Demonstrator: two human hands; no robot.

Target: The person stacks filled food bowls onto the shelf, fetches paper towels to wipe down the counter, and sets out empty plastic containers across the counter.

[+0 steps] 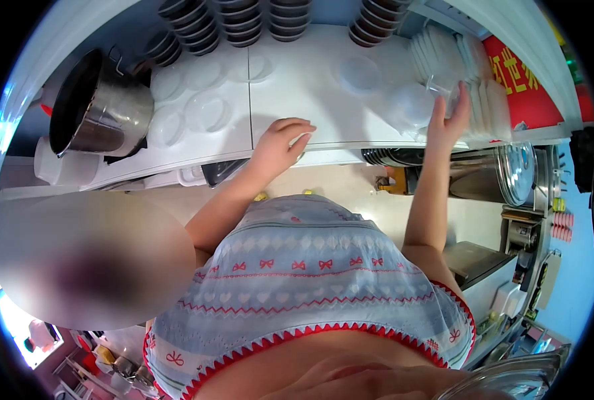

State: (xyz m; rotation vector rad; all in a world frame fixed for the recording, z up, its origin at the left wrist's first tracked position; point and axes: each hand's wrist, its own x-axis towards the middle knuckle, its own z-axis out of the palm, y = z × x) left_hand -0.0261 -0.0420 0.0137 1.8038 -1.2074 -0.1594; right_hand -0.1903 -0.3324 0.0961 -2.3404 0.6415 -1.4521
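My right hand (450,115) reaches to the right end of the white counter. A clear plastic container (444,87) sits between its thumb and fingers, at the stacked clear plastic lids or tubs (436,55). My left hand (285,148) hovers at the counter's front edge, fingers loosely bent, thumb apart, nothing visible in it. Several round translucent plastic bowls (208,111) stand on the counter left of it. Farther right lie a round, pale translucent piece (358,73) and a whitish round stack (410,105), whose kind I cannot make out.
Stacks of dark bowls (244,23) line the counter's back. A large metal pot (110,110) stands at the left end. Below the counter's right part are black stacked containers (396,157) and a big steel pot (487,175). A blurred oval (90,260) covers the lower left.
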